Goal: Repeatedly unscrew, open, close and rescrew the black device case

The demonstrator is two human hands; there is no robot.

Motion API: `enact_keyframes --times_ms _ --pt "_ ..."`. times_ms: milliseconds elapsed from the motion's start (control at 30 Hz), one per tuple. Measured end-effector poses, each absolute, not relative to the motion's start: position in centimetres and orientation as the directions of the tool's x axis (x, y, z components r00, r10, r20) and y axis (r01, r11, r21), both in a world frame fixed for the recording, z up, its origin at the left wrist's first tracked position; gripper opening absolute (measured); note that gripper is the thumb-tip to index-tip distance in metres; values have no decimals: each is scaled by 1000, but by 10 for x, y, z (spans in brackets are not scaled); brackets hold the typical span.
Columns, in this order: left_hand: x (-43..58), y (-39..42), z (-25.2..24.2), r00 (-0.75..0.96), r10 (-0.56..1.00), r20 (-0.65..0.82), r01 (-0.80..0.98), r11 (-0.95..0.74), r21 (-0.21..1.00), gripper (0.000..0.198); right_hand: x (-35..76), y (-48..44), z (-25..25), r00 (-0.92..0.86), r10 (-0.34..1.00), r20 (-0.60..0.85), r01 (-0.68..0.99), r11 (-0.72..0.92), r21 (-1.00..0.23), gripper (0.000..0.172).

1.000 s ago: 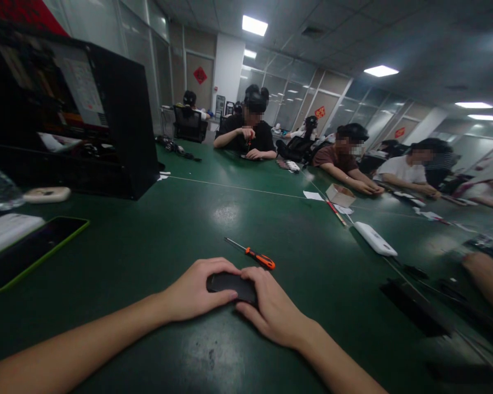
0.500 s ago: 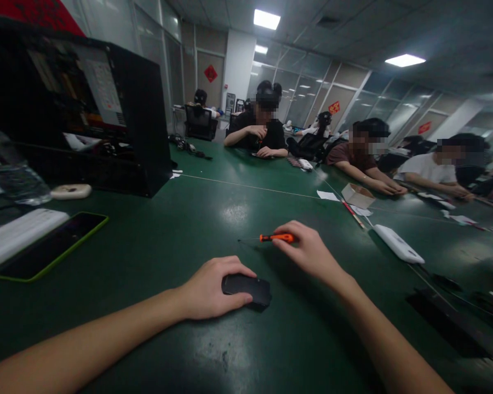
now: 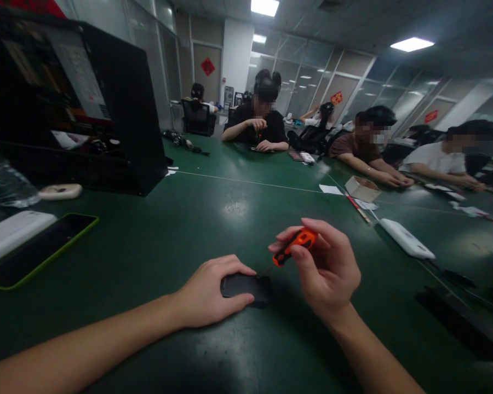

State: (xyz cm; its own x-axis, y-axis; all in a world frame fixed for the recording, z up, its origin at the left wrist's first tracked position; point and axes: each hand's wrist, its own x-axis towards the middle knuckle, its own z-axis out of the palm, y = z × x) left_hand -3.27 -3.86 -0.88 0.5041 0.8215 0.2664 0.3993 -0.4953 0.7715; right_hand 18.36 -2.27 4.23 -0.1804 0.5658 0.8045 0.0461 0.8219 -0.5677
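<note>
A flat black rectangular device [image 3: 245, 290] lies on the green table in front of me. My left hand [image 3: 216, 293] grips it from the left, with the thumb on the near edge and the fingers along the far edge. An orange and black screwdriver [image 3: 294, 246] is held in my right hand [image 3: 326, 262], between thumb and fingers. Its thin shaft slants down to the left, and its tip is at the device's far right part. Whether the tip touches the device is too small to tell.
At the left stand an open black computer case [image 3: 119, 109], a green-edged phone [image 3: 41, 249] and a plastic bottle [image 3: 6, 175]. A white power strip [image 3: 406, 238] and a small box [image 3: 362, 189] lie right. Several people sit around the table [image 3: 181, 219].
My right hand has picked the screwdriver up from a flat pose and turned it, bringing its tip down to the device. My left hand keeps its grip. The view has shifted slightly.
</note>
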Motion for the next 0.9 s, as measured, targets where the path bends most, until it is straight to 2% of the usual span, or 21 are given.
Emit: enact_keyframes --times_ms 233,400,467,633,767,900 --pt "-34 -40 -6 509 825 246 396 -478 784 33 182 -17 39 -224 549 806 120 836 -536 51" --pt "-36 -39 -8 515 820 250 385 -482 787 35 179 -12 36 -311 516 798 370 839 -399 81" --pt "-37 -39 -9 523 816 245 386 -483 786 36 179 -11 39 -328 545 771 454 807 -378 80" --pt "-39 -40 -10 536 806 252 373 -494 786 38 182 -11 48 -364 635 682 489 753 -440 77" --pt "-39 -41 -9 536 805 254 367 -493 789 38 183 -12 52 -390 626 675 506 758 -411 76" --pt "-38 -42 -10 509 831 224 404 -460 791 41 187 -12 54 -398 688 608 433 724 -537 73"
